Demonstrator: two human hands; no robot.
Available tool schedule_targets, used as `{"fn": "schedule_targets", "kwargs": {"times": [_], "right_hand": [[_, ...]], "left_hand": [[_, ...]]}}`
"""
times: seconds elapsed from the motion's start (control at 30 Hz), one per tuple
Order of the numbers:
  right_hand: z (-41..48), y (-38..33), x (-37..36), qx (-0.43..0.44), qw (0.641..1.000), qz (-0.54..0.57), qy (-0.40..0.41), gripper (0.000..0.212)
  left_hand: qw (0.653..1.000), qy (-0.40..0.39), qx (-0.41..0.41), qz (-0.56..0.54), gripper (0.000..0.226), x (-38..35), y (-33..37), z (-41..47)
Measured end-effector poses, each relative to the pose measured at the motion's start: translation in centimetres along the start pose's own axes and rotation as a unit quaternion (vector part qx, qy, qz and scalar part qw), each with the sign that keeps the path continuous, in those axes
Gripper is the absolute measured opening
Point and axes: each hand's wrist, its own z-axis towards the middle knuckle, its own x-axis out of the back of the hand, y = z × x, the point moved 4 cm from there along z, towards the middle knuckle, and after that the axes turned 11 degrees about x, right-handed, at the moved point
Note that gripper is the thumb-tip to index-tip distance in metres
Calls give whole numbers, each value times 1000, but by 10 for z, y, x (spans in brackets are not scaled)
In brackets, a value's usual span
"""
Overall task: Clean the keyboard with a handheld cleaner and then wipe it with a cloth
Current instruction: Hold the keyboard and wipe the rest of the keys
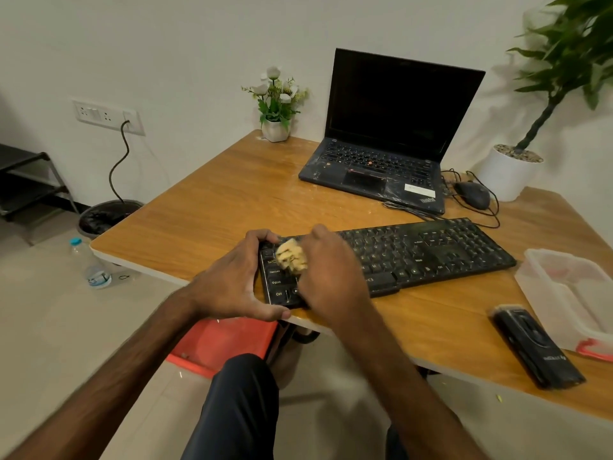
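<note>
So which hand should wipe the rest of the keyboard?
Right. The right hand holds the cloth on the keys; the left hand grips the keyboard at its left end.

The wooden desk [215,200] carries a keyboard [431,254]; behind it a laptop [374,167], mouse [472,194] and flower pot [275,129]; to its right a plastic container [570,293] and handheld cleaner [534,346].

Counted 1 keyboard [431,254], 1 cloth [292,258], 1 handheld cleaner [535,346], 1 laptop [381,161], 1 mouse [472,194], 1 container [570,293], 2 plants: small plant [275,104], tall plant [564,61].
</note>
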Motion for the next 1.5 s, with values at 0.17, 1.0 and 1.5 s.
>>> {"fn": "schedule_targets", "kwargs": {"times": [0.17,1.0,1.5], "right_hand": [[-6,33,11,4,999,-54,-1,45],[3,40,13,-11,999,-30,-1,48],[-10,61,16,-8,1000,-20,3,48]], "left_hand": [[1000,-5,1,-19,109,2,-3,-1],[999,-2,18,-29,123,0,0,-1],[999,-8,12,-39,118,0,-1,-1]]}}
